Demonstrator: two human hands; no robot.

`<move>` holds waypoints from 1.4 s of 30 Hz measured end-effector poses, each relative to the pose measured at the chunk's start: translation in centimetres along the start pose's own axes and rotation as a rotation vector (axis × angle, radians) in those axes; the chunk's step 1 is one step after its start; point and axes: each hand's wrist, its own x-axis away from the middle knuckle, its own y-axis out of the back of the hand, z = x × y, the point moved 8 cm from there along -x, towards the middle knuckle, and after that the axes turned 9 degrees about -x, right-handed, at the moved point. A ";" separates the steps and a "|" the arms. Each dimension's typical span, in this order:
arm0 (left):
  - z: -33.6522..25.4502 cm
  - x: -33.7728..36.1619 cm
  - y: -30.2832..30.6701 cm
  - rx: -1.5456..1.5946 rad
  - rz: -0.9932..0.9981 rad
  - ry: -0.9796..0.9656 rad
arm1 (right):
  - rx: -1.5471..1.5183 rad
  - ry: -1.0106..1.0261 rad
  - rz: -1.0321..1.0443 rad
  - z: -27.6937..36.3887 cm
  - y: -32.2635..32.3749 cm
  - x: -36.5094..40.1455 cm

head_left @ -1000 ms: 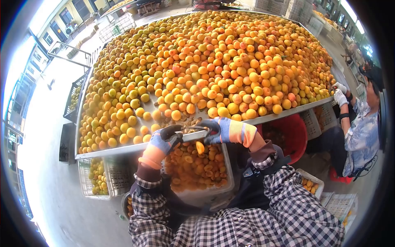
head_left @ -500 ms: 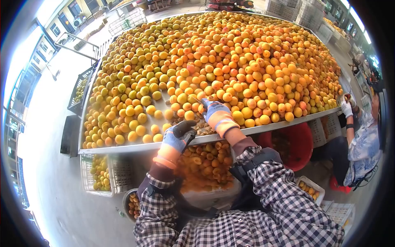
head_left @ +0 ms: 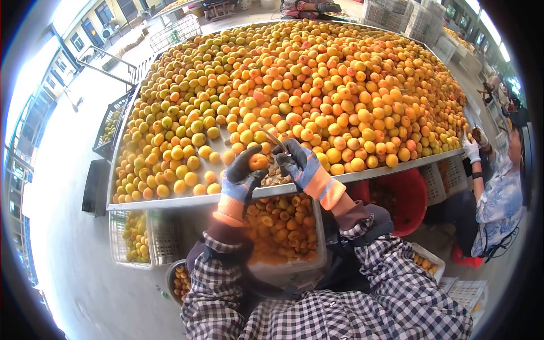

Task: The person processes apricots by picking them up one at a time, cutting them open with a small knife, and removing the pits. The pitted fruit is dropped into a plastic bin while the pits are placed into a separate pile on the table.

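My left hand had its fingers clamped on one apricot; my right hand was closed round a knife just beside it. Both hung over the heaped table's near edge, above a crate of halved fruit.

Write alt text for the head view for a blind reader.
Gloved left hand holds an apricot while the right hand holds a knife beside it, at the edge of a metal table heaped with fruit. A crate of halves sits below.

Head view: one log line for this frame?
left hand: holds apricot | right hand: holds knife | below: crate of halves | table: heaped with fruit
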 end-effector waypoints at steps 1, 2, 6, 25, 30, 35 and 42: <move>-0.5 0.3 -0.1 0.178 0.026 0.056 | 0.138 0.088 0.022 1.5 0.1 0.5; -0.6 0.6 -0.4 0.357 0.052 0.113 | 0.277 0.175 0.044 2.8 0.0 1.0; -1.7 0.7 -0.7 0.269 0.164 0.159 | 0.391 0.158 0.140 3.1 -0.8 1.8; -2.8 0.9 -0.8 0.197 0.121 0.033 | 0.374 0.119 0.196 0.2 -1.8 3.4; -1.5 1.2 -1.5 0.443 0.071 0.165 | 0.450 0.143 0.177 1.2 -1.9 3.3; -1.9 0.4 -1.0 0.233 0.141 0.035 | 0.467 0.144 0.166 2.5 -1.4 3.3; -0.8 1.5 -2.8 0.624 0.021 0.125 | 0.480 0.150 0.102 1.7 -2.4 3.2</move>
